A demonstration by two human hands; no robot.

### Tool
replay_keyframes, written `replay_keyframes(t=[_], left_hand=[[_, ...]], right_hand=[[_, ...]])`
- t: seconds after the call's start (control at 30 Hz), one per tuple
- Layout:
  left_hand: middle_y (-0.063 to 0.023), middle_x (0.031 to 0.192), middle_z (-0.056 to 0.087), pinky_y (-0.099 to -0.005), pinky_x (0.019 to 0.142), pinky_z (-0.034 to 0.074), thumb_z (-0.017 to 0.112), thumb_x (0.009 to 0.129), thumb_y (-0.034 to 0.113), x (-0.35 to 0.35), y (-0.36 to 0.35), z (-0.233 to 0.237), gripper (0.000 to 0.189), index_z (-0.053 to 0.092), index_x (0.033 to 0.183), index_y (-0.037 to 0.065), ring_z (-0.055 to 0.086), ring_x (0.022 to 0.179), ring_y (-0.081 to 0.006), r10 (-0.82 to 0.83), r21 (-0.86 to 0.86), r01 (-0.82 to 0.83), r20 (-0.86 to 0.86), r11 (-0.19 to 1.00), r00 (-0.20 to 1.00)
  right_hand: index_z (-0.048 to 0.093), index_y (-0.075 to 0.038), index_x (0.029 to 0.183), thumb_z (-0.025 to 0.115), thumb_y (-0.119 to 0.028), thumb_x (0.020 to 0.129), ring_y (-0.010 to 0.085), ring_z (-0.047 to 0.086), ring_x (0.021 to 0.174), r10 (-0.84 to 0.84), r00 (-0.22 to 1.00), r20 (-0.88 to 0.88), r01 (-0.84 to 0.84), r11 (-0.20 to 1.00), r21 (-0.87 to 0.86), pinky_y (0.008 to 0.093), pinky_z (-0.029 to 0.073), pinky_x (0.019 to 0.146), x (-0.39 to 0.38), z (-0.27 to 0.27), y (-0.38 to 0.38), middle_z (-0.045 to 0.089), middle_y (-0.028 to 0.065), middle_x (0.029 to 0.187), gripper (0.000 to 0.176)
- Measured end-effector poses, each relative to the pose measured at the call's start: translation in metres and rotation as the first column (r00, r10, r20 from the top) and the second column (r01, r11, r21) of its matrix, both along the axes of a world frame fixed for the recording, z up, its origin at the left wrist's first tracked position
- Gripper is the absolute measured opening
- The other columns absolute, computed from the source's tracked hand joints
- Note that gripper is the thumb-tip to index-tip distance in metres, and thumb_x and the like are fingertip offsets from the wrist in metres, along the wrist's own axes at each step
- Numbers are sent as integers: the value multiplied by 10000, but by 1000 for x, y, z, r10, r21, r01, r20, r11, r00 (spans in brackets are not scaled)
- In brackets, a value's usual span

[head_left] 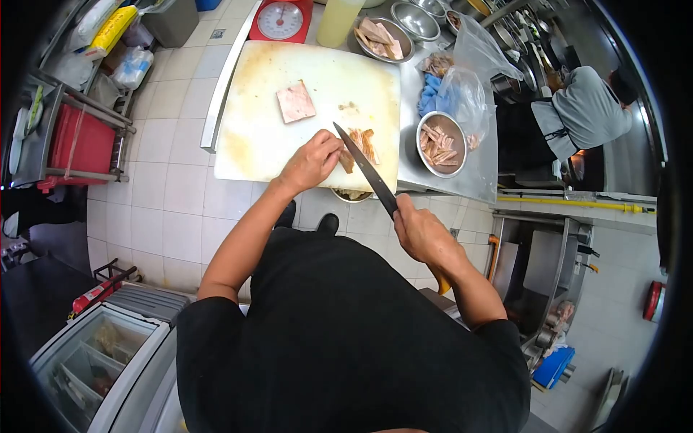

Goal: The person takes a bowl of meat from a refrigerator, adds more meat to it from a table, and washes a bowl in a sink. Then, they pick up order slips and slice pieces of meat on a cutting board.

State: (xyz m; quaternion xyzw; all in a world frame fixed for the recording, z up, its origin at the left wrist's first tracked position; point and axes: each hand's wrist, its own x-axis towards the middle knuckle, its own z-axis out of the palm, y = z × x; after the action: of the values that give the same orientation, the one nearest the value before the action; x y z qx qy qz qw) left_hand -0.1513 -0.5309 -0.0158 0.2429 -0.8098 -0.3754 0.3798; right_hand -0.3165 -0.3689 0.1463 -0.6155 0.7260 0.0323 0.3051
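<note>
My right hand (427, 234) is wrapped round the handle of a long kitchen knife (372, 175), its blade slanting up and left over the cutting board (249, 137). With curled fingers, my left hand (312, 160) holds down a small brown piece of meat (347, 162) just left of the blade. Thin cut strips of meat (367, 146) lie on the board to the right of the blade's tip. Farther up the board sits a pale, squarish slab of meat (296, 102), touched by neither hand. Small scraps (348, 107) lie near it.
Right of the board stands a metal bowl of meat strips (442, 148), beside plastic bags (465, 94). Another bowl with meat slabs (380, 40) and a red scale (281, 20) are at the back. A person (588, 108) works at the stove on the right.
</note>
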Motion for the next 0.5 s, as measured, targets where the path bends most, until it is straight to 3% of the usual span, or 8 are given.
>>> replay_keyframes(t=[0.37,0.5], left_hand=[[-141,907,547,-358,719,483,596,824,-18,2,-2,3,130,588,953,-18,583,820,-304,-21,-18,22,21,1000,1000],[-141,909,553,-358,720,485,592,825,-23,2,-2,2,124,593,949,-22,587,822,-302,-29,-3,29,-2,1000,1000]], right_hand=[[363,25,942,432,-109,930,494,543,588,32,999,-10,-32,999,25,557,414,572,0,-1,-4,551,289,599,151],[374,72,917,418,-38,869,492,572,615,58,998,-14,-57,995,82,566,434,598,3,-4,-14,564,322,634,128]])
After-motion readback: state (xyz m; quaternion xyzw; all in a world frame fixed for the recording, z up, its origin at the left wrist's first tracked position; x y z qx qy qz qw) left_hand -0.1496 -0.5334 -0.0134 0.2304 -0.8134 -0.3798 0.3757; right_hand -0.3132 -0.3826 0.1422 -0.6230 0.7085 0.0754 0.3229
